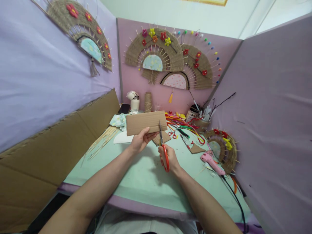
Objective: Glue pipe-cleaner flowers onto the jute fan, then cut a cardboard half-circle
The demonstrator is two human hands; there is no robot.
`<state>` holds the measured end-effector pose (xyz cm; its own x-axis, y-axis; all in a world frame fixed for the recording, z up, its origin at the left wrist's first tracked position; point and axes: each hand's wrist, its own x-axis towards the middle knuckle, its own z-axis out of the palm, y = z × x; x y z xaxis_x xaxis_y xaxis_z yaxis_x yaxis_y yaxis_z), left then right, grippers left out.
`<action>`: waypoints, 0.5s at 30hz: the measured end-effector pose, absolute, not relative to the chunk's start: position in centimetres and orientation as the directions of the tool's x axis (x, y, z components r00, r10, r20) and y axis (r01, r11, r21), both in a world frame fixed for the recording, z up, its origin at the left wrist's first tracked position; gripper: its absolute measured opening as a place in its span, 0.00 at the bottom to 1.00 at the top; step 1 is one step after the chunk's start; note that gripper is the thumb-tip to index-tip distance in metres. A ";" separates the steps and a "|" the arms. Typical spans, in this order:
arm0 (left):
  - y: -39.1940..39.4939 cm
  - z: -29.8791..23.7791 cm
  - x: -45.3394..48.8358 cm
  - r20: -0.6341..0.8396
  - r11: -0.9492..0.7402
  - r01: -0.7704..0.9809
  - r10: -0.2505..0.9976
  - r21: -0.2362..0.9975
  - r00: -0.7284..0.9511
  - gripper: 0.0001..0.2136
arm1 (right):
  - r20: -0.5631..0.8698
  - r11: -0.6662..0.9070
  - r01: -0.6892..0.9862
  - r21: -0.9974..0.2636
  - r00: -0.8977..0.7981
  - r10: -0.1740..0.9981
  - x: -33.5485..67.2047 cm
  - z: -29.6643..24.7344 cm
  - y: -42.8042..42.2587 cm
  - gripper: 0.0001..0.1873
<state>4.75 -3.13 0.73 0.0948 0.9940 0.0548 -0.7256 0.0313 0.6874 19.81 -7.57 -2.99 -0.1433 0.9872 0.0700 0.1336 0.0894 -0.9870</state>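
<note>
My left hand point(142, 140) grips the lower edge of a rectangular piece of corrugated cardboard point(143, 123), held up above the table with its broad face toward me. In my right hand point(170, 157) is a pair of scissors point(165, 157) with orange-red handles, my fingers closed around them. The blades point up and overlap the cardboard near its right end; whether they have cut into it I cannot tell. Under the held piece lie a smaller cardboard scrap point(165, 139) and a white sheet point(122, 138), both partly hidden.
On the right lie a pink glue gun point(212, 162) with a black cord, a small woven fan point(232, 156), green-handled pliers point(183, 132) and red-handled small scissors point(172, 134). Thin sticks point(104, 139) lie left. Behind stand a twine spool point(148, 102) and a white bottle point(135, 104). Cardboard point(60, 136) borders the left.
</note>
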 end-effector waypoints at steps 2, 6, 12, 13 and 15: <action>-3.1 0.7 4.7 0.047 0.033 -0.728 0.995 0.685 0.089 0.10 | 0.078 0.099 0.150 -0.984 -0.140 0.987 19.9 -2.9 -7.5 0.23; -2.9 0.8 4.7 0.032 0.012 -0.746 0.998 0.665 0.045 0.11 | 0.065 0.090 0.170 -0.981 -0.147 0.987 20.0 -3.1 -7.5 0.24; -2.8 1.0 4.7 -0.020 0.001 -0.750 1.000 0.662 -0.016 0.11 | 0.002 0.016 0.072 -0.997 -0.201 0.980 19.9 -3.3 -7.0 0.24; -2.8 1.0 4.6 -0.023 0.002 -0.748 1.000 0.664 -0.018 0.11 | -0.019 -0.009 0.044 -0.999 -0.215 0.976 19.9 -3.2 -6.9 0.25; -2.8 1.1 4.6 -0.017 -0.001 -0.745 1.000 0.667 -0.016 0.11 | -0.062 -0.063 0.004 -0.998 -0.244 0.968 20.0 -3.1 -6.7 0.27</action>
<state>4.60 -2.83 1.10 -0.0162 0.9997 -0.0171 -0.7453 -0.0007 0.6667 19.97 -6.67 -3.08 -0.2439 0.9678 -0.0617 0.0041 -0.0626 -0.9980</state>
